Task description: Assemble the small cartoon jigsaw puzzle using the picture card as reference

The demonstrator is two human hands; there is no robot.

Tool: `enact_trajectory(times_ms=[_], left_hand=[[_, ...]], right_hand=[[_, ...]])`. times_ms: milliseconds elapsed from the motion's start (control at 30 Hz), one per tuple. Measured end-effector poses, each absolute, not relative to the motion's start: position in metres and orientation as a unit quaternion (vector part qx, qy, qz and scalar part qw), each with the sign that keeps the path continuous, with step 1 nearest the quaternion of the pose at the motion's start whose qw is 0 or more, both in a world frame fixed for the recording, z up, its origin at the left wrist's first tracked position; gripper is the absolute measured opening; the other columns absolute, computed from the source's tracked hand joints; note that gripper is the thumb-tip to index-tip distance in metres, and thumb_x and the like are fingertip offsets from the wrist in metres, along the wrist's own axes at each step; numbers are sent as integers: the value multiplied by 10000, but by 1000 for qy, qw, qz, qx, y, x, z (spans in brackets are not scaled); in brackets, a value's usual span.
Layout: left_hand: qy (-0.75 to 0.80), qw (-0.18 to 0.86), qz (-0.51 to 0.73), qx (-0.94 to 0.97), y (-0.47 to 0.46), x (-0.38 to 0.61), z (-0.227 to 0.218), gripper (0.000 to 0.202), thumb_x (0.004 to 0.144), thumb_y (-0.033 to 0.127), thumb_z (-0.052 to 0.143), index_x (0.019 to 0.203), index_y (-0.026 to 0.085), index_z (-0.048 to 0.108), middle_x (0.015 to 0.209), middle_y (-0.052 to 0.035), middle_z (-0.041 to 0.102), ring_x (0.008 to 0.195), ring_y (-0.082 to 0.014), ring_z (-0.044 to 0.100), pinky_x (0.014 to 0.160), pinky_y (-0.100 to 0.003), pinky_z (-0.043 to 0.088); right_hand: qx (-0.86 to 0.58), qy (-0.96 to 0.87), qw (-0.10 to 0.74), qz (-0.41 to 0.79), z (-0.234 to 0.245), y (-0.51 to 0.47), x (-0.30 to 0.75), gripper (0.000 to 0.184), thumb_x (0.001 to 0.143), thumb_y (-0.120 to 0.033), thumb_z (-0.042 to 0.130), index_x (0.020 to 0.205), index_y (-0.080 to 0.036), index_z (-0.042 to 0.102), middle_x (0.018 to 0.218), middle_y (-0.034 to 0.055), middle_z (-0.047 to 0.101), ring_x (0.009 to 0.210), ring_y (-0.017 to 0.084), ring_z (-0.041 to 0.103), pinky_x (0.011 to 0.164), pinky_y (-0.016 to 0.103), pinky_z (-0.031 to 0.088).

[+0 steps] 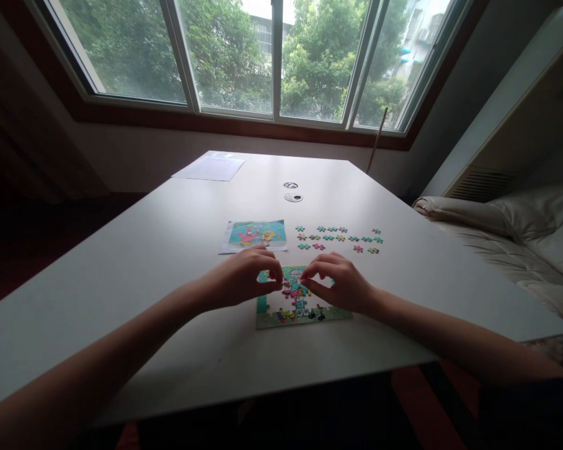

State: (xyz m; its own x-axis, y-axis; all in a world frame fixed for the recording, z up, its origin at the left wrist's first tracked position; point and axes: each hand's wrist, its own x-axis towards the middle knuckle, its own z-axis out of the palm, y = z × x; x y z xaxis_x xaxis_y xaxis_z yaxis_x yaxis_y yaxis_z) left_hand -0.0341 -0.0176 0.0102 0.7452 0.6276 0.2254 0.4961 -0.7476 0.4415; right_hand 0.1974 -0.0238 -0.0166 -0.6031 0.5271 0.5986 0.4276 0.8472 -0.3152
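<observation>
Left to right:

- Far left of the table (pixel 136 275): a white sheet of paper (pixel 209 167), well apart from the work.
- Reference picture (pixel 256 235) lies flat just behind your left hand (pixel 241 281).
- Left hand: fingers (pixel 271 274) curled in, thumb and index tips close together over the puzzle's upper left corner. Can't tell if a piece sits between them.
- Puzzle (pixel 300 316) sits near the table's front edge, between and under both hands. Bottom band and left edge look filled, and a figure in the middle is partly built. White gaps show on both sides of it. My read: roughly half done. The top is hidden by your hands.
- Right hand (pixel 342 289): fingers (pixel 315 272) curled the same way over the puzzle's upper middle. Whether it grips anything is hidden too.
- Loose pieces (pixel 340 238): still to place, laid out in rows behind the right hand, straight on the table, apart from the puzzle.
- Containers: the puzzle's frame is the only thing holding pieces.
- Two round fittings (pixel 293 197) sit farther back, mid-table.
- Bedding (pixel 502 219) lies off the right edge.
</observation>
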Motion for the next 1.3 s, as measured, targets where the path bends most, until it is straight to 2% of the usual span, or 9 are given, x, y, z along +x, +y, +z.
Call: enact_trajectory(times_ms=[133,367,567,667,800,933,1067,1200,1300], left_hand=[[327,182,227,899,-19,-27,7,92,796,245,606,763,177,658,706,-7,650,657,-120,569,627,-226,424],[355,194,275,872,-24,-20,3,71,771,226,616,740,179,659,663,13,635,574,-86,532,572,-196,425],[372,331,270,824,-19,-23,5,208,806,360,597,820,171,684,732,-15,675,653,-110,568,544,-200,430],[373,390,258,801,-17,-23,5,254,811,394,587,855,166,691,775,-39,684,726,-137,599,582,-223,459],[368,434,260,780,-18,-22,5,266,794,392,609,872,152,694,811,-62,692,769,-162,616,638,-261,486],[354,451,259,777,-20,-20,6,254,792,379,613,879,154,694,803,-59,694,711,-146,606,592,-243,469],[367,340,306,810,-23,-19,4,208,774,362,627,808,168,693,713,-24,669,603,-110,534,515,-216,410],[340,151,364,854,-27,-17,4,119,763,293,639,796,186,680,730,-16,669,694,-140,545,669,-277,446],[306,82,378,870,-29,-17,5,91,775,259,627,812,184,664,783,-24,679,750,-158,551,749,-315,446]], right_hand=[[-266,-888,368,69,-16,-25,195,114,803,-279,616,819,-172,651,714,24,648,608,104,552,612,245,423],[-262,-881,390,56,-16,-24,194,76,802,-234,609,770,-177,645,680,8,650,610,101,566,621,245,432],[-234,-871,432,11,-14,-19,200,33,799,-191,603,777,-186,627,715,6,671,667,112,601,638,259,434],[-212,-871,441,-28,-13,-18,203,31,805,-200,607,782,-208,626,719,-10,674,649,105,592,625,263,423],[-186,-882,428,-68,-13,-17,206,19,815,-217,610,814,-226,626,717,-20,669,618,98,567,620,270,406],[-166,-888,421,-84,-13,-16,209,61,812,-219,620,871,-233,626,732,-22,666,613,93,555,617,269,397],[-192,-877,437,-57,-14,-16,208,43,806,-223,626,846,-235,638,752,-20,673,652,100,585,656,276,415],[-227,-861,455,-10,-13,-16,203,53,810,-258,620,796,-217,649,733,0,685,681,120,616,662,278,444],[-238,-858,454,20,-12,-17,201,68,807,-265,621,787,-206,648,724,8,689,670,122,620,643,274,456]])
